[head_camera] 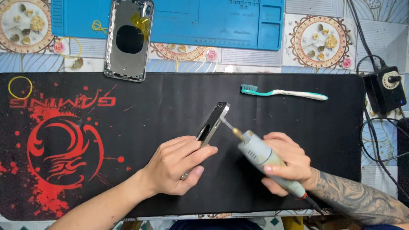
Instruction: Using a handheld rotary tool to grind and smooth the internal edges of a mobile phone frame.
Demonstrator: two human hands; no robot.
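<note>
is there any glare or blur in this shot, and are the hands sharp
Head view: even overhead light and soft shadows; slight glare on the phone frame edge and the spare housing. Left hand, right hand and rotary tool are sharp; corners look mildly stretched.

Desk mat (255, 127) — spans the table's near part. On it, centre: phone frame (211, 124) held on edge by left hand (179, 166); rotary tool (264, 159) in right hand (285, 164) just right, its tip at the frame's side, seemingly touching. Toothbrush (283, 93) behind, right. Second phone housing (129, 39) behind, left, overlapping the mat's far edge and the work mat (213, 25). Power controller (385, 87) — far right, off the mat.
</note>
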